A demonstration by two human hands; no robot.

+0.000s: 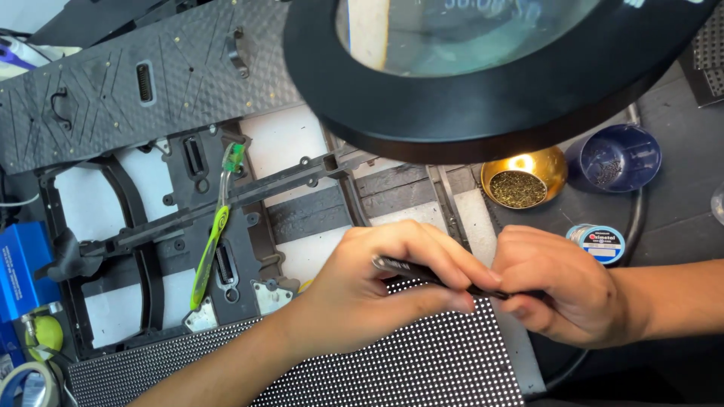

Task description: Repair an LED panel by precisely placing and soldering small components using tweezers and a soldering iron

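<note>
My left hand [377, 290] and my right hand [562, 290] meet over a black panel covered in rows of tiny white dots [392, 369]. Both hands pinch a thin black tool [411, 269] that lies between them, its tip end hidden under the fingers. The left forearm crosses the panel from the lower left. The right forearm comes in from the right edge.
A large black magnifier lamp [467, 113] hangs over the upper middle. Behind it lie a black frame [151, 75], a green toothbrush [215, 226], a brass bowl of tip cleaner [524, 177], a dark blue cup [620, 156] and a solder spool [597, 241]. A blue box [19, 264] sits at left.
</note>
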